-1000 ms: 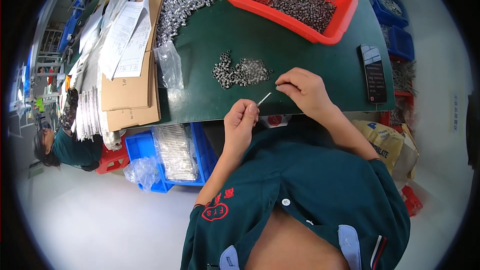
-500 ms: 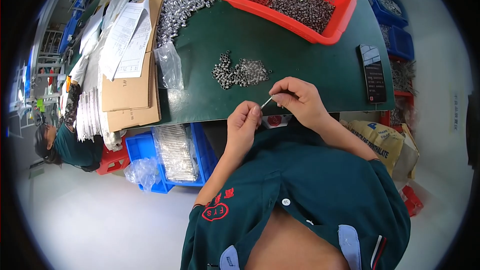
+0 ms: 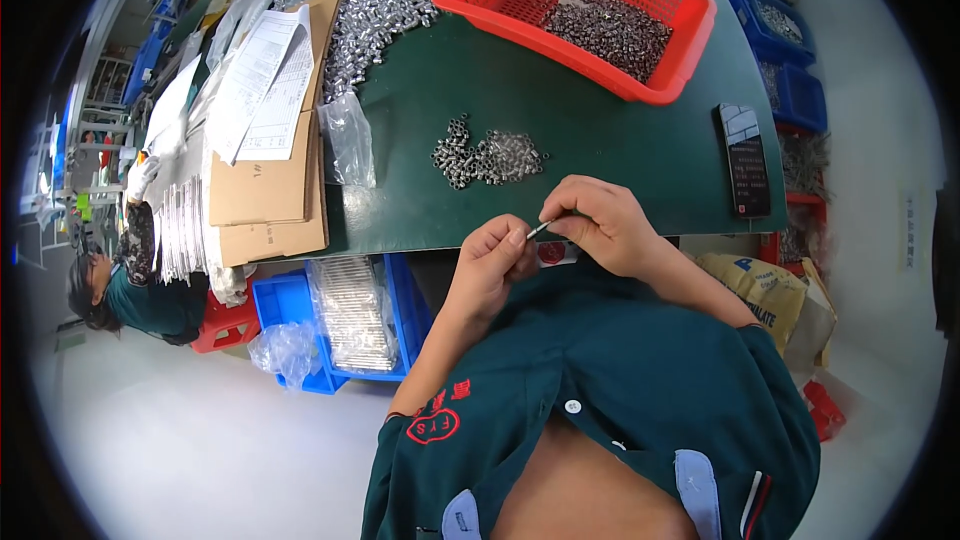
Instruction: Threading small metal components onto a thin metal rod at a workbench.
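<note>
Hands: since a second ago, my right hand [image 3: 603, 225] has closed in toward my left hand [image 3: 490, 268]; both now pinch the rod [image 3: 538, 231].
Rod: slim, pale, near the table's [image 3: 420, 222] edge (my fingers hide its ends).
Metal rings [image 3: 507, 157]: loose pile on the green tabletop beyond.
Red basket [image 3: 545, 41]: farther off, holding darker small parts [image 3: 620, 38].

I am in a factory workshop full of small metal parts. My green table [image 3: 410, 212] carries a heap of metal pieces [image 3: 375, 25] at the top of the frame, beside a red basket [image 3: 545, 47] of more. Blue bins [image 3: 802, 97] stack at upper right; a person [image 3: 138, 238] at far left wears a dark green shirt [image 3: 160, 302] like mine.
</note>
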